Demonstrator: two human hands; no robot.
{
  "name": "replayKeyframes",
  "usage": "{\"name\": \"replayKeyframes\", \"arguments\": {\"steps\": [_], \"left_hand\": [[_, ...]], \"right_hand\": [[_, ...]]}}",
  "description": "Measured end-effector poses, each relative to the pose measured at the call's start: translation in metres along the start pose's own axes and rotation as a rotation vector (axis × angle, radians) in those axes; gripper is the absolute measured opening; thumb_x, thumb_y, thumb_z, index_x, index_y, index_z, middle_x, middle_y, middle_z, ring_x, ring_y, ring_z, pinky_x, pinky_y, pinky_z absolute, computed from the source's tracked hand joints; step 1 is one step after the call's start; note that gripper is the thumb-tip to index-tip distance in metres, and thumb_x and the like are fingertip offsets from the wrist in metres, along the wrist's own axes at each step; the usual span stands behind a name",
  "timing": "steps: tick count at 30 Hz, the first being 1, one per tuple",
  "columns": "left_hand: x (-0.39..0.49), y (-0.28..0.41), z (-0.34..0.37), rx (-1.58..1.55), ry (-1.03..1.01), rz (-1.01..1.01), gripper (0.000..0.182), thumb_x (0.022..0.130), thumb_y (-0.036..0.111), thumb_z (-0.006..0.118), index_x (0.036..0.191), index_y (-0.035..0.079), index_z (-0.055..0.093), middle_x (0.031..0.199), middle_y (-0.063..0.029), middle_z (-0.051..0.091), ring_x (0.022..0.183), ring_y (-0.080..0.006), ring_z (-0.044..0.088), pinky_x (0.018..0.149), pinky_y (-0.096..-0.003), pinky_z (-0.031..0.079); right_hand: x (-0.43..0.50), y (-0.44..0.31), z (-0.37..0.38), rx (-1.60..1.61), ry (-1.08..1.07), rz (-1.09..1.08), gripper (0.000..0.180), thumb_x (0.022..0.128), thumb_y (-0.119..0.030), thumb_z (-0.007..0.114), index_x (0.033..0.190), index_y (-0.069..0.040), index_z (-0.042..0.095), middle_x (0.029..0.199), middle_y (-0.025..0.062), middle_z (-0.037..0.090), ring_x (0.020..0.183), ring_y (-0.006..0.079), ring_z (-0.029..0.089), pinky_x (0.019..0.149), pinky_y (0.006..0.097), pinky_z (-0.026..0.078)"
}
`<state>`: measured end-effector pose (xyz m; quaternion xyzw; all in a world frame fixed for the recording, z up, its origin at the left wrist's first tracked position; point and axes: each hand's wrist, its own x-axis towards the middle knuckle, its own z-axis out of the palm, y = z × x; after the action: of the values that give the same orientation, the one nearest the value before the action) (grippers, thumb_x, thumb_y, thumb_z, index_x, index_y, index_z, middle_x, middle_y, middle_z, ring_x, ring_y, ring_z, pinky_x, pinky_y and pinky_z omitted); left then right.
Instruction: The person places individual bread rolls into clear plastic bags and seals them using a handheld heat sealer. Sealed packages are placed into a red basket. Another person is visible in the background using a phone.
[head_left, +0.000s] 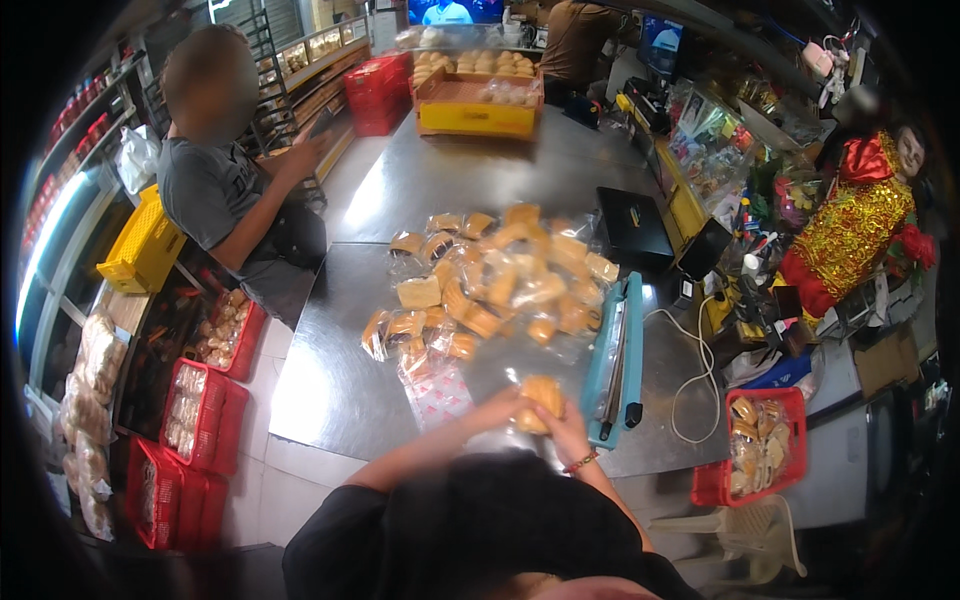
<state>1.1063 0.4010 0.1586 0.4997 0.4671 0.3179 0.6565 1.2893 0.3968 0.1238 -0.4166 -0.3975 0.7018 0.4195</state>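
Observation:
Close to my body, over the near edge of the steel table (315, 390), I hold a golden-brown bread (541, 394) in a clear plastic wrapper. My left hand (504, 407) grips it from the left, and my right hand (568, 429), below a beaded bracelet, holds its right side. Just beyond lies a loose pile of bagged breads (502, 277), some with dark filling showing. A stack of printed plastic bags (441, 390) lies flat to the left of my hands. The sealing end of the wrapper is hard to make out.
A teal bag sealer (631, 352) stands right of my hands, near a white cable (703, 360) and a black box (634, 225). A yellow-fronted crate (480, 120) sits at the far end. A person (232, 180) stands left. Red crates (184, 420) line the left floor; another (796, 450) rests on a plastic chair.

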Motion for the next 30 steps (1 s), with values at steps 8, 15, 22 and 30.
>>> {"name": "replayKeyframes", "arguments": {"steps": [8, 15, 22, 30], "left_hand": [[-0.021, -0.041, -0.032, 0.351, -0.293, -0.158, 0.057, 0.098, 0.057, 0.048, 0.105, 0.001, 0.06, 0.087, -0.0049, 0.063, 0.078, -0.0131, 0.061, 0.069, -0.0293, 0.05], [0.003, -0.087, -0.032, 0.246, -0.118, -0.099, 0.031, 0.095, 0.032, 0.063, 0.108, 0.004, 0.06, 0.09, -0.0039, 0.064, 0.08, -0.0106, 0.061, 0.072, -0.0265, 0.05], [0.064, -0.06, 0.008, 0.408, -0.101, 0.057, 0.037, 0.089, 0.027, 0.071, 0.114, 0.004, 0.056, 0.097, -0.0076, 0.064, 0.088, -0.0154, 0.061, 0.078, -0.0285, 0.051], [0.147, -0.026, 0.066, 0.586, 0.079, 0.308, 0.046, 0.085, 0.026, 0.073, 0.123, 0.006, 0.056, 0.117, -0.0158, 0.059, 0.1, -0.0234, 0.06, 0.088, -0.0344, 0.05]], "right_hand": [[-0.013, 0.07, -0.057, -0.442, 0.039, -0.013, 0.051, 0.086, -0.024, 0.075, 0.122, 0.003, 0.053, 0.111, 0.0128, 0.064, 0.101, 0.022, 0.064, 0.088, 0.0345, 0.051], [-0.095, 0.011, -0.066, -1.19, -0.026, -0.07, 0.041, 0.083, -0.025, 0.074, 0.114, -0.003, 0.06, 0.096, 0.0153, 0.069, 0.092, 0.0319, 0.067, 0.08, 0.0396, 0.051], [-0.16, 0.007, -0.153, -0.639, 0.201, 0.475, 0.042, 0.086, -0.024, 0.071, 0.12, 0.0, 0.063, 0.077, 0.0062, 0.066, 0.057, 0.0147, 0.06, 0.052, 0.0292, 0.048], [-0.198, -0.015, -0.261, -0.403, 0.761, 0.548, 0.024, 0.084, -0.029, 0.072, 0.092, -0.009, 0.063, 0.065, -0.0011, 0.056, 0.043, 0.009, 0.046, 0.038, 0.0243, 0.036]]}}
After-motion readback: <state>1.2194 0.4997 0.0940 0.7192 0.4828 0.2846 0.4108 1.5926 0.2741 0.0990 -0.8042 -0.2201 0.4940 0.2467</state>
